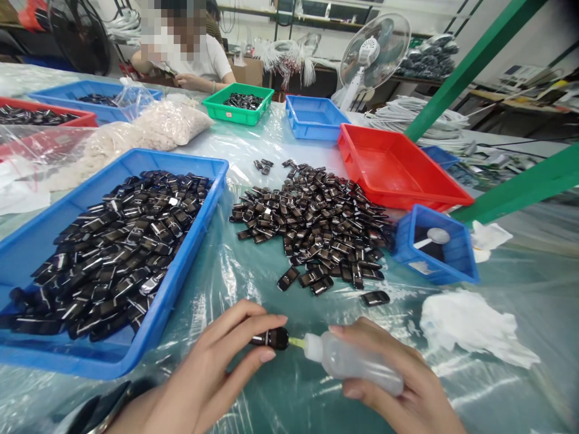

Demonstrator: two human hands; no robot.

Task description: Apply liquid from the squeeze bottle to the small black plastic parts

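Between the fingers of my left hand is a small glossy black plastic piece, rounded at its right end. My right hand is wrapped round a translucent squeeze bottle with a white cap. The bottle lies tilted, its thin yellowish tip pointing left at the rounded end of the piece. Tip and piece meet or nearly meet; I cannot tell which. A loose heap of similar black pieces spreads on the table beyond my hands. One single piece lies apart, nearer my right hand.
At left stands a big blue tray full of black pieces. To the right are a red tray, a small blue bin with a spoon and crumpled white tissue. A green post slants nearby. Another person sits opposite.
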